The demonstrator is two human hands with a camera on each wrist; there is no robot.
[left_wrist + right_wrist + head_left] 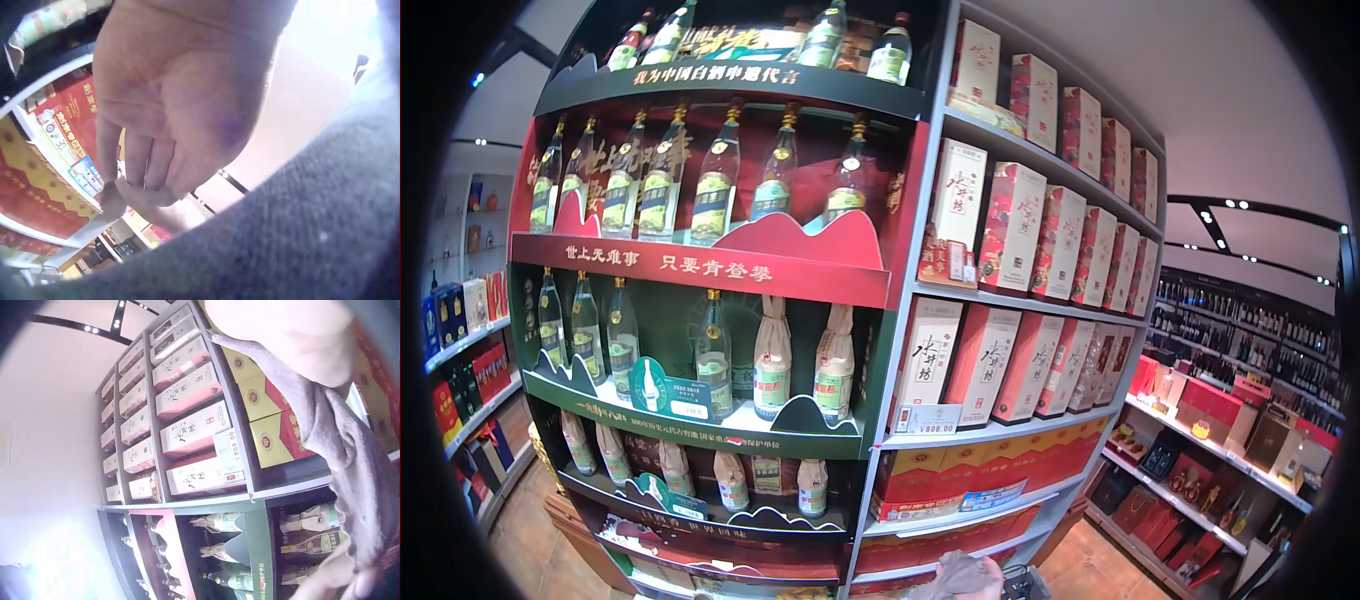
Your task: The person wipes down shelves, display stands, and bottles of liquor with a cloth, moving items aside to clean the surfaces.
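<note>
- Nearest, at the bottom edge of the head view, a crumpled grey-brown cloth (962,577) shows in front of the lowest shelf; a hand sits under it there, though which one cannot be told from that view.
- In the right wrist view the same grey cloth (347,456) hangs down the right side, draped from the right hand (294,334) at the top; fingertips (350,581) pinch its lower end near the bottom edge, and whose they are cannot be told. The right hand grips the cloth.
- In the left wrist view the left hand (181,106) fills the upper middle, palm toward the camera, fingers (134,156) bent downward and meeting another fingertip below; whether it holds anything cannot be told. A grey knitted sleeve (300,237) fills the lower right.
- Just beyond the cloth, flat red and gold gift boxes (990,465) lie in rows on the lower grey shelves.
- Above them, tall red and white upright liquor cartons (985,365) stand side by side, with a white price label (932,419) on the shelf edge.
- To the left stands a green and red display stand (710,265) with clear glass bottles with green labels (660,185) on its upper tiers and paper-wrapped bottles (772,360) lower down.
- Farthest right, low shelves carry red gift boxes (1210,405) before a dark wall of bottles (1260,345).
</note>
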